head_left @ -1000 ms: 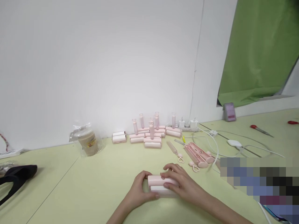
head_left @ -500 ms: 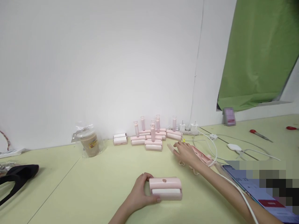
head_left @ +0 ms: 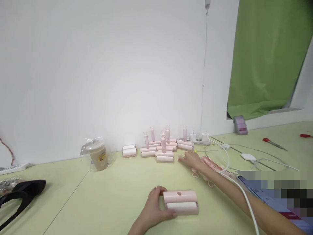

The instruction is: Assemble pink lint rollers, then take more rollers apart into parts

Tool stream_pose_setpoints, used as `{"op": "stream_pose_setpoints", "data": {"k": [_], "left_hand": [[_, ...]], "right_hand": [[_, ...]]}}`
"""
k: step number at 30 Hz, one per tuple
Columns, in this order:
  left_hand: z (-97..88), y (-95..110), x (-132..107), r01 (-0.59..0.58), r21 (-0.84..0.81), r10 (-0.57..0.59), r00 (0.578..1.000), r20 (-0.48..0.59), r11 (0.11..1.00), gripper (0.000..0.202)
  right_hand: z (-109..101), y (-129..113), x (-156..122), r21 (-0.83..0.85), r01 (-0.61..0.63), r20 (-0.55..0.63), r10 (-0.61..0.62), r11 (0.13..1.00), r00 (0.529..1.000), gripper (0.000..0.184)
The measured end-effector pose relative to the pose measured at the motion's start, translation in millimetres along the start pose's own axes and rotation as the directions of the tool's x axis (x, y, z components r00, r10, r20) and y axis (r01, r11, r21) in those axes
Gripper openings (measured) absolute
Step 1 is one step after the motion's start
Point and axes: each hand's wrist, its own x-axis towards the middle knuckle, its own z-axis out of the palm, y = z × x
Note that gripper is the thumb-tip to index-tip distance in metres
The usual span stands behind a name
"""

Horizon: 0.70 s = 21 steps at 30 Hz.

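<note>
Two hands show in the head view. The left hand curls around one end of a pink lint roller lying on the table, the hole in its top empty. The right hand stretches flat over loose handles; whether it grips one is unclear. Several finished rollers by the wall already carry handles.

two hands are counted: left hand, right hand. one pink roller case up front. five upright pink handles are seen in the back cluster. two white chargers, two red-handled tools, one bagged cup, one black bag on the table.
</note>
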Motion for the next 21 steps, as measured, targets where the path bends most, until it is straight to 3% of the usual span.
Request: {"op": "stream_pose_setpoints", "data": {"k": [3,6,12,16,21], "left_hand": [[0.6,-0.7,0.0,-0.008,-0.001,0.008,1.0,-0.009,1.0,0.053],[0.6,1.0,-0.1,-0.002,-0.002,0.002,1.0,-0.009,1.0,0.053],[-0.9,5.9,-0.9,0.014,0.017,-0.014,1.0,-0.009,1.0,0.053],[-0.5,4.3,-0.7,0.01,0.023,-0.01,1.0,-0.01,1.0,0.055],[0.0,4.6,-1.0,-0.001,0.024,0.001,1.0,-0.012,1.0,0.055]], "right_hand": [[-2.6,-0.8,8.4,0.143,-0.059,0.027,0.056,0.988,0.998,0.025],[-14.7,-1.2,-3.9,0.334,-0.038,0.004,0.039,0.942,0.999,0.026],[-43.8,-19.0,-70.4,0.67,0.204,-0.053,-0.228,0.714,0.972,0.026],[-44.7,-35.6,-102.6,0.721,0.306,-0.053,-0.391,0.622,0.919,0.02],[-42.3,-40.2,-112.3,0.666,0.377,-0.018,-0.491,0.644,0.871,0.01]]}}
